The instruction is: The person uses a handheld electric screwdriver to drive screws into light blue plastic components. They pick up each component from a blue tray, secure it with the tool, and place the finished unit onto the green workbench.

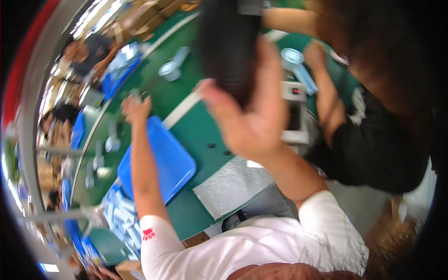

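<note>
My right hand point(254, 116) is raised over the green table, its fingers and thumb around a black oblong object point(228, 46) blurred by motion. My left arm stretches forward over a blue plastic tray point(175, 161). Beyond the tray, my left hand point(135, 111) has its fingers bent around a small greyish thing point(135, 94), too blurred to name. Between the hands, farther off, lies a light-blue piece with a round head and a handle point(170, 71). Two small black parts point(211, 145) rest on the table to the right of the tray.
A silvery sheet point(233, 184) covers the near table edge. At right, a co-worker's hand point(316, 53) is beside another light-blue handled piece point(303, 77) and a white box with a red display point(294, 92). Light-blue parts point(121, 214) are heaped at left; other people work across the table.
</note>
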A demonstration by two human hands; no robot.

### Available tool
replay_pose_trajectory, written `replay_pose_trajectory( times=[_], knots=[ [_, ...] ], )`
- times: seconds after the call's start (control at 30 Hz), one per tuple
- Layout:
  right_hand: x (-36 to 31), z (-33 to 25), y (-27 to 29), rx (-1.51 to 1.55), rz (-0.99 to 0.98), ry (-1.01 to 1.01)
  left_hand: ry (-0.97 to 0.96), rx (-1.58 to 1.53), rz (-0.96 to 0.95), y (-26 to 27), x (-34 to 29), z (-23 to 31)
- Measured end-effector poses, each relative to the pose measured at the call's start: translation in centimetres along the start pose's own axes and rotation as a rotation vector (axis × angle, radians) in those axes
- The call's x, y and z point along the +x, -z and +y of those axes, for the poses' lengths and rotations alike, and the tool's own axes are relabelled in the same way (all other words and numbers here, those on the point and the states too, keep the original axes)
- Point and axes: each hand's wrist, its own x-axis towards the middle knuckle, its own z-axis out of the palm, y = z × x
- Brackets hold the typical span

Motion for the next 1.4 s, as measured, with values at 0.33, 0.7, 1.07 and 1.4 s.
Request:
replay_pose_trajectory(
  times=[0.33, 0.7, 1.07, 1.4],
  knots=[
    [0.4, -2.8, 0.8, -0.376, -0.065, 0.213, 0.186, -0.987, -0.159, 3.9, -2.7, -1.4],
    [0.5, -5.7, 1.1, -0.19, -0.028, 0.279, 0.447, -1.564, -0.348, 20.8, -25.7, 1.2],
    [0.7, -9.3, 4.8, 0.002, -0.035, 0.164, 0.15, -1.396, -0.357, 20.0, -31.9, 6.8],
    [-1.3, -5.5, 4.8, -0.168, -0.015, 0.273, -0.131, -1.228, -0.139, 19.2, -33.9, 10.1]
  ],
)
